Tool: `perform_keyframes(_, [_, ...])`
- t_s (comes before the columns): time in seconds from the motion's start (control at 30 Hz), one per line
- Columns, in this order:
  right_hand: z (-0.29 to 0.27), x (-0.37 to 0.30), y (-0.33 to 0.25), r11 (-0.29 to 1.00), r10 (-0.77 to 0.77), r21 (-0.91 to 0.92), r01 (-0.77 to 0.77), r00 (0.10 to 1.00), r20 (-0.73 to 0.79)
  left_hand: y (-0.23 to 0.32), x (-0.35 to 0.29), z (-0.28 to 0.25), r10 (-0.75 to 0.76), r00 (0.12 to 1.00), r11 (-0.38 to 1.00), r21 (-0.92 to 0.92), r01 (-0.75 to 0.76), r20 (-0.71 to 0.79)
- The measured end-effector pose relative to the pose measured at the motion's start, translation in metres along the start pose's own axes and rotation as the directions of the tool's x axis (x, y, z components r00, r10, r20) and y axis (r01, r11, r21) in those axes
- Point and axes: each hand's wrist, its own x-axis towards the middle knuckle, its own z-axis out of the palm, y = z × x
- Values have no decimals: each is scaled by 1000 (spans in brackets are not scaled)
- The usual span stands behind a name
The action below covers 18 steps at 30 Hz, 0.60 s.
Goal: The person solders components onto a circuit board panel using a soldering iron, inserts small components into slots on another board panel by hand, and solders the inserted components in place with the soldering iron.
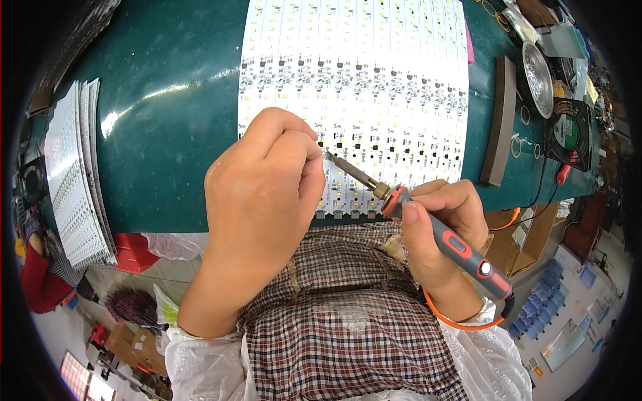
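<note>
A wide panel of white LED circuit boards [354,47], with rows of small yellow and black parts, lies before me on a green table. My right hand [455,220] grips a grey and red soldering iron [461,244] by its handle. Its tip points up and left, at the board's lower rows beside my left fingers. My left hand [257,170] is over the board's lower left part, thumb and fingers pinched together close to that tip. Whatever the pinch holds is hidden or too small to make out. From the handle's end an orange cable [461,327] loops below my right wrist.
Leaning boards [77,174] are stacked at the table's left end. On the right are a dark brown bar [503,120], a round metal dish [537,80], a black fan [567,134] and several rubber bands. A red bag [134,252] and another person's red sleeve [43,277] show lower left.
</note>
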Motion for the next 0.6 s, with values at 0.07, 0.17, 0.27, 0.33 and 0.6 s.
perform_keyframes(0.07, [0, 0, -1, 1000, 2, -3, -2, 1000, 1, 0, 1, -1, 26, 1000, 999, 21, -26, 8])
perform_keyframes(0.17, [0, 1, -3, 1000, 10, -13, -10, 1000, 6, 2, 2, -4, 21, 999, 999, 40, -22, 34])
perform_keyframes(0.27, [-2, 1, -3, 1000, 16, -18, -16, 1000, 15, 3, 5, -8, 46, 996, 995, 85, -52, 72])
perform_keyframes(0.33, [-1, 0, -4, 1000, 14, -18, -14, 1000, 24, 5, 4, -9, 19, 997, 995, 98, -26, 74])
perform_keyframes(0.6, [-1, -1, -5, 1000, 18, 10, -18, 1000, -9, 7, 2, -29, -179, 978, 983, -9, 181, 108])
